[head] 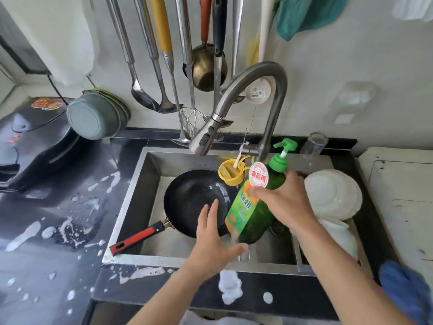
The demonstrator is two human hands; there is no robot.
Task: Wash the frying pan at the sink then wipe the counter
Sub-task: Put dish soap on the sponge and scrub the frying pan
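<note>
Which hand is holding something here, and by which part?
The right hand grips the green detergent bottle round its upper body. The left hand holds nothing.

Pan (192, 200) near rim hidden under left hand (210, 240); bottle (250, 207) base motion-blurred beside it; utensil tops cropped.

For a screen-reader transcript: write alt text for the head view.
The right hand grips a green dish soap bottle tilted over a steel sink where a black frying pan lies, the open left hand beside it. Foam patches dot the dark counter.
</note>
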